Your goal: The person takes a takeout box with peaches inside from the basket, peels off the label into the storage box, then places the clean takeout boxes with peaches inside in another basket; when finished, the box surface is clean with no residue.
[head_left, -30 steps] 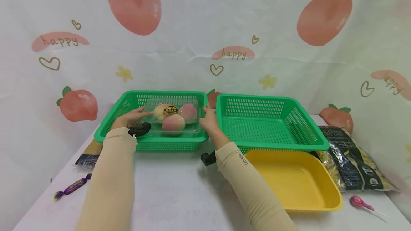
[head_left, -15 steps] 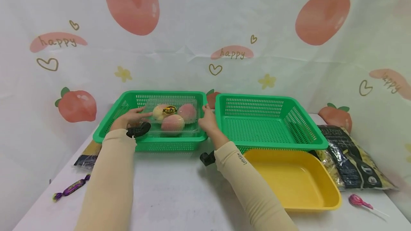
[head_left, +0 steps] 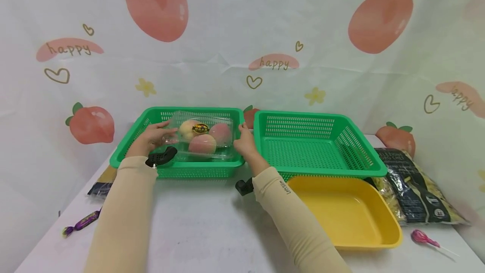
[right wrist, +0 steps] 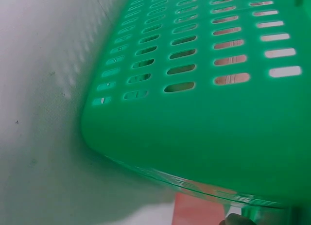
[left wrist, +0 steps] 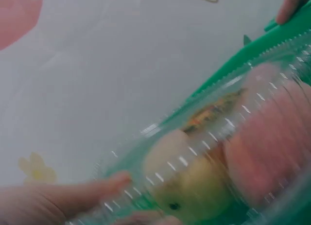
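Left hand (head_left: 148, 139): narrow grip, pinching the 9 o'clock end of a clear plastic container (head_left: 202, 117). The container is tilted within the left green basket (head_left: 204, 165), its 9 o'clock end higher. Three peaches (head_left: 202, 144) sit inside; the black-and-yellow label (head_left: 200, 128) is too small to read. Right hand (head_left: 245, 143): at that basket's 3 o'clock rim; whether it closes round the rim cannot be told. Right sleeve (head_left: 289, 214): lettering, apparently "LetsSlim". Right green basket (head_left: 322, 174): at 3 o'clock from the first. Yellow tub (head_left: 348, 214): at 6 o'clock from the latter. Dark bag (head_left: 411, 188): at 4 o'clock, partly legible, "ORO CHEF". Backdrop (head_left: 219, 20): "happy", printed repeatedly.
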Demonstrator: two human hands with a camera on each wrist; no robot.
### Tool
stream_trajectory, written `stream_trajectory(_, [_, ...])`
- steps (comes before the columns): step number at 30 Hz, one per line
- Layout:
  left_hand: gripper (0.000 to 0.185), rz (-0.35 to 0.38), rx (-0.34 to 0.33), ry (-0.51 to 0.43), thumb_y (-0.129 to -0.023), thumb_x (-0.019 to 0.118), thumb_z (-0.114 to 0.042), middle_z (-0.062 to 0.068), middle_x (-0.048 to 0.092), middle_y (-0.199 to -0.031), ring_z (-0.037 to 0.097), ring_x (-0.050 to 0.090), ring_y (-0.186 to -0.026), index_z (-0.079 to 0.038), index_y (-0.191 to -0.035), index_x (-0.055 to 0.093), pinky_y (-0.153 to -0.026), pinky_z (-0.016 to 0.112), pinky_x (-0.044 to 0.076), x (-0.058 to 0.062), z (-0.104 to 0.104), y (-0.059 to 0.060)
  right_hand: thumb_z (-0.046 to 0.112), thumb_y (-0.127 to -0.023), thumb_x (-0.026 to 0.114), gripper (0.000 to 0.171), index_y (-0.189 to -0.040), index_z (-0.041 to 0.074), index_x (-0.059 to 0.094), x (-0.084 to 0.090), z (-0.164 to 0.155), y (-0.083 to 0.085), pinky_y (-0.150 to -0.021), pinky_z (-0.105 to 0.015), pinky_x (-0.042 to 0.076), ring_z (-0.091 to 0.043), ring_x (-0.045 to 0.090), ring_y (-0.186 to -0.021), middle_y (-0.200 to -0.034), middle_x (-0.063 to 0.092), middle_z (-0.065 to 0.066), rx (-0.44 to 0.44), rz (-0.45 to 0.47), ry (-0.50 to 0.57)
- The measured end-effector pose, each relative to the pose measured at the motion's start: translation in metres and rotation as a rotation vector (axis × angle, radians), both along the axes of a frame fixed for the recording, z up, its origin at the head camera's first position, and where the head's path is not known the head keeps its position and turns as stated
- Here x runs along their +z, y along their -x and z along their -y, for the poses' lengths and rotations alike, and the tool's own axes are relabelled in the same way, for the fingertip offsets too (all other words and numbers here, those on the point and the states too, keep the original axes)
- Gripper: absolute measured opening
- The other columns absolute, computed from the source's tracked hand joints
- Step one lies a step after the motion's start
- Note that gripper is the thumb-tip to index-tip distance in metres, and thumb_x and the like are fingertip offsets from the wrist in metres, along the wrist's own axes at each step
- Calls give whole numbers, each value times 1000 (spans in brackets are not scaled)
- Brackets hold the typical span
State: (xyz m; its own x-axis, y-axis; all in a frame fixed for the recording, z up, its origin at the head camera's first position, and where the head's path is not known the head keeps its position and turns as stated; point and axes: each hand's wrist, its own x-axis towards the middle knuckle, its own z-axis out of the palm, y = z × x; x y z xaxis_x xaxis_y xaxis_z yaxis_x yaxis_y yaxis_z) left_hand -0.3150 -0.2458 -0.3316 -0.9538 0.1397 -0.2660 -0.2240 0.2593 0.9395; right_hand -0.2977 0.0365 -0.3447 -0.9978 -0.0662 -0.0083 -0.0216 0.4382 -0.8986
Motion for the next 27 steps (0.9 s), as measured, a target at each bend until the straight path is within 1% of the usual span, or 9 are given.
stream_trajectory(4, [67, -27, 29, -25, -99, 45, -19, 25, 25, -149, -2, 66, -71, -15, -150, 1, -77, 20, 55, 1, 0, -1, -14, -88, 40, 63, -147, 2, 22, -1, 0, 1, -49, -24, 26, -26, 34, -136, -158, 7, -6, 6, 2, 2])
stream_trajectory(9, [66, -48, 44, -56, -99, 44, -17, 23, 23, -151, -2, 65, -71, -17, -150, 2, -81, 22, 54, 5, 1, -4, -13, -88, 40, 63, -147, 2, 22, -1, -1, 1, -49, -25, 26, -26, 23, -142, -158, 6, -6, 13, 2, -12])
stream_trajectory(15, [67, -98, 38, -62, -98, 45, -16, 22, 20, -152, -5, 63, -73, -15, -150, 3, -79, 20, 54, 6, 10, -10, -12, -89, 40, 63, -147, 3, 22, 0, -1, 1, -50, -25, 26, -27, 18, -143, -158, 6, -4, 10, 9, -22])
stream_trajectory(17, [69, -116, 45, -109, -98, 47, -16, 21, 43, -140, -3, 65, -72, -15, -150, 3, -76, 19, 55, 7, 15, -13, -12, -89, 39, 63, -147, 3, 22, 0, -1, 0, -50, -24, 26, -27, 21, -142, -158, 7, -5, 10, 5, -22])
stream_trajectory(19, [70, -127, 59, -194, -97, 49, -13, 10, 64, -118, 1, 67, -70, -15, -149, 2, -72, 19, 55, 9, 19, -17, -12, -88, 39, 63, -147, 2, 22, 0, -1, 0, -49, -24, 26, -28, 25, -141, -158, 7, -6, 9, 1, -21])
stream_trajectory(20, [72, -128, 70, -240, -96, 50, -12, 3, 69, -105, 3, 68, -68, -15, -149, 2, -69, 19, 55, 10, 21, -20, -13, -88, 39, 63, -147, 2, 22, 0, -1, 0, -49, -24, 26, -28, 30, -138, -158, 7, -7, 9, 0, -22])
stream_trajectory(22, [74, -119, 100, -332, -95, 52, -11, -9, 69, -79, 7, 69, -65, -16, -149, 2, -66, 20, 56, 14, 23, -26, -13, -88, 39, 63, -147, 2, 22, -1, -1, 0, -49, -24, 26, -28, 33, -137, -158, 8, -7, 7, -4, -25])
stream_trajectory(24, [75, -115, 129, -372, -94, 53, -11, -8, 70, -72, 9, 69, -64, -17, -150, 3, -62, 20, 55, 18, 24, -32, -13, -88, 40, 63, -147, 3, 22, -1, 0, 1, -49, -24, 27, -28, 32, -138, -158, 8, -6, 4, -2, -26])
stream_trajectory(27, [76, -113, 172, -350, -93, 56, -16, -6, 70, -70, 8, 69, -62, -19, -150, 6, -55, 17, 52, 24, 24, -40, -13, -88, 40, 64, -147, 4, 22, -1, -1, 1, -50, -24, 27, -27, 22, -142, -158, 7, -5, 4, -2, -26])
